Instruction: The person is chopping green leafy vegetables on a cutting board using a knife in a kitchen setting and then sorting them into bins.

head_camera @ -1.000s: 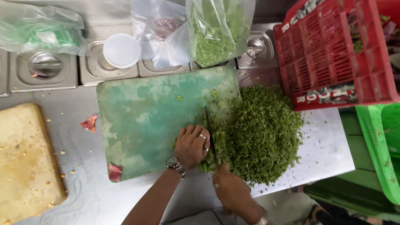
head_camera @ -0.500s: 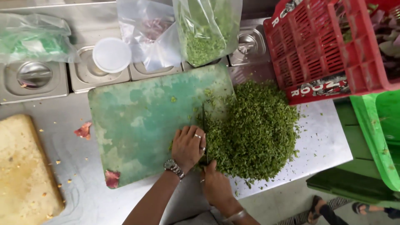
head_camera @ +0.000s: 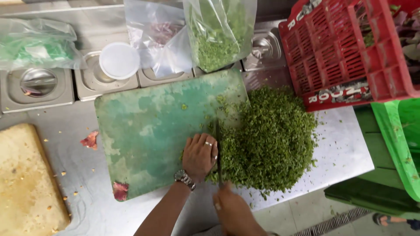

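A big heap of finely chopped green herbs [head_camera: 267, 140] covers the right part of a worn green cutting board [head_camera: 148, 126]. My right hand [head_camera: 234, 209] grips a knife [head_camera: 218, 150] by the handle, its thin blade standing along the heap's left edge. My left hand [head_camera: 200, 155] lies flat, fingers together, pressed against the left side of the blade at the edge of the herbs. It wears rings and a wristwatch.
Red plastic crate [head_camera: 350, 52] at the right, green bin [head_camera: 398, 140] below it. Clear bags of greens [head_camera: 218, 30] hang at the back over steel lidded containers [head_camera: 39, 85] and a white round lid [head_camera: 119, 60]. Tan wooden board [head_camera: 26, 175] at the left. Steel table edge near me.
The view has shifted slightly. Both hands and the knife stay at the heap's left edge, the blade working up and down in small moves.
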